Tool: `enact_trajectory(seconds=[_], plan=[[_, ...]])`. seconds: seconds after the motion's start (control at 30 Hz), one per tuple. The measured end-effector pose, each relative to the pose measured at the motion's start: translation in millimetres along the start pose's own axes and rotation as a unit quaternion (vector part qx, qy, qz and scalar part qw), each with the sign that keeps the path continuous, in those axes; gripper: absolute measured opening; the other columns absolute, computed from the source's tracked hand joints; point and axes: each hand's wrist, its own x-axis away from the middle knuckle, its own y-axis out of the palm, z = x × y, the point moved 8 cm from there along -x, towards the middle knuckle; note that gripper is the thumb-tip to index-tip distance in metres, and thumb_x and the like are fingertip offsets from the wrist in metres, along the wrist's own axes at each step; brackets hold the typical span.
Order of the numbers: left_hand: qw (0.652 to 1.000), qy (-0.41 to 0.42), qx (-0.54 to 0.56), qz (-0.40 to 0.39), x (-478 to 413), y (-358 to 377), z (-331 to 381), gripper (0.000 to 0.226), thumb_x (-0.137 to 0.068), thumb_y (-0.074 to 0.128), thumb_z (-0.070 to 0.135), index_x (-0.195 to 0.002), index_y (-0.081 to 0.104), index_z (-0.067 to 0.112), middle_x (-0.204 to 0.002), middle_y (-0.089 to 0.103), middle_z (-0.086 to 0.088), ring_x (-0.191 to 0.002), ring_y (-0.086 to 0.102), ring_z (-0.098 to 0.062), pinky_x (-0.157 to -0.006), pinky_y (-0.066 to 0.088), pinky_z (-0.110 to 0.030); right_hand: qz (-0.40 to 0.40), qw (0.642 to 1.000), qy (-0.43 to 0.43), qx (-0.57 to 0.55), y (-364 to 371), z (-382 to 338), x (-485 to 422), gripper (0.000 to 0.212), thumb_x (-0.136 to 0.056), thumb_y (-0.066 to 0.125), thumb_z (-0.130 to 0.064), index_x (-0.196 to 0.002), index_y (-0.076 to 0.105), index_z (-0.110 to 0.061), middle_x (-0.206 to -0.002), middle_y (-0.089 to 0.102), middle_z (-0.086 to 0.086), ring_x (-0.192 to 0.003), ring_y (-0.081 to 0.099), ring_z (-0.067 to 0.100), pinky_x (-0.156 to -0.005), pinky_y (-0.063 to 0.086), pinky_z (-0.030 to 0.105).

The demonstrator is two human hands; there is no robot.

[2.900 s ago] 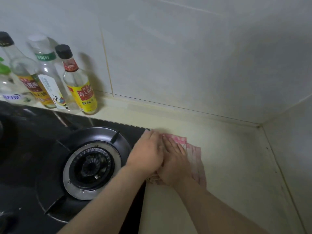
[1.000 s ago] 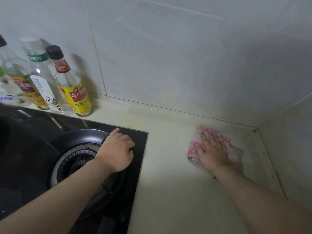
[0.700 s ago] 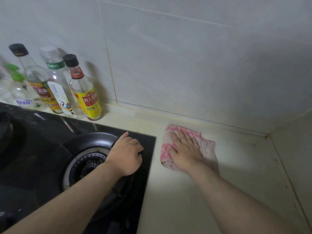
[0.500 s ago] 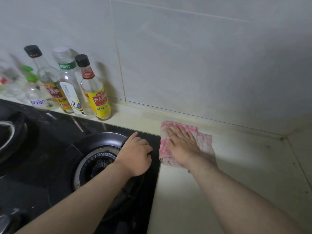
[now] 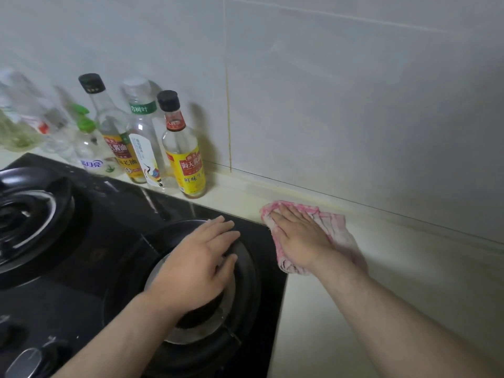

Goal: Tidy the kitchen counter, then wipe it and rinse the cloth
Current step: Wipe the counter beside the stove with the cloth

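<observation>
A pink and white cloth (image 5: pixel 334 226) lies bunched on the cream counter (image 5: pixel 409 274), its left edge against the corner of the black gas stove (image 5: pixel 109 241). My right hand (image 5: pixel 300 238) presses flat on the cloth with straight fingers. My left hand (image 5: pixel 199 266) rests on the right burner (image 5: pixel 240 290) of the stove, fingers relaxed and holding nothing.
Several bottles stand along the tiled wall behind the stove, the nearest a yellow-labelled sauce bottle (image 5: pixel 182 151). A second burner (image 5: pixel 30 214) is at the left. A stove knob (image 5: pixel 27 361) shows at the bottom left. The counter runs right toward a wall corner.
My right hand has slid the cloth leftward along the counter from the far right corner to the stove's edge. My left hand left the cloth and stays on the right burner.
</observation>
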Motion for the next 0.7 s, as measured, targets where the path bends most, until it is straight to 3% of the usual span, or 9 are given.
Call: enact_trajectory(seconds=[0.17, 0.27, 0.43, 0.7], plan=[[0.987, -0.160, -0.011, -0.011, -5.1, -34.2, -87.7, 0.049, -0.097, 0.048, 0.039, -0.140, 0.048, 0.015, -0.144, 0.049, -0.002, -0.137, 0.039, -0.017, -0.112, 0.026, -0.029, -0.031, 0.998, -0.051, 0.008, 0.2, -36.6, -31.2, 0.051, -0.106, 0.019, -0.037, -0.157, 0.012, -0.030, -0.165, -0.001, -0.008, -0.151, -0.003, 0.009, -0.122, -0.005, 0.027], [0.969, -0.228, 0.028, -0.091, 0.5, -32.0, -136.3, 0.051, -0.096, 0.040, 0.049, -0.136, 0.052, 0.019, -0.145, 0.048, -0.002, -0.135, 0.041, -0.017, -0.110, 0.030, -0.030, -0.051, 0.996, -0.068, 0.007, 1.1, -48.8, -41.7, 0.052, -0.106, 0.019, -0.036, -0.157, 0.010, -0.029, -0.165, -0.003, -0.006, -0.151, -0.003, 0.009, -0.121, -0.006, 0.025], [0.948, -0.241, 0.088, -0.190, 5.0, -10.8, -158.0, 0.055, -0.095, 0.039, 0.055, -0.141, 0.048, 0.026, -0.155, 0.034, 0.009, -0.143, 0.026, -0.007, -0.116, 0.017, -0.025, -0.063, 0.994, -0.093, 0.012, 4.3, -72.2, -59.9, 0.052, -0.106, 0.023, -0.035, -0.156, 0.010, -0.028, -0.165, -0.003, -0.006, -0.151, -0.004, 0.008, -0.122, -0.006, 0.027], [0.941, -0.243, 0.102, -0.213, 4.6, -3.5, -158.5, 0.060, -0.096, 0.035, 0.057, -0.145, 0.043, 0.023, -0.158, 0.027, 0.007, -0.146, 0.018, -0.006, -0.121, 0.014, -0.031, -0.083, 0.987, -0.133, 0.026, 8.7, -112.4, -91.5, 0.053, -0.107, 0.025, -0.035, -0.157, 0.009, -0.028, -0.165, -0.004, -0.003, -0.151, -0.005, 0.010, -0.112, -0.013, 0.018]])
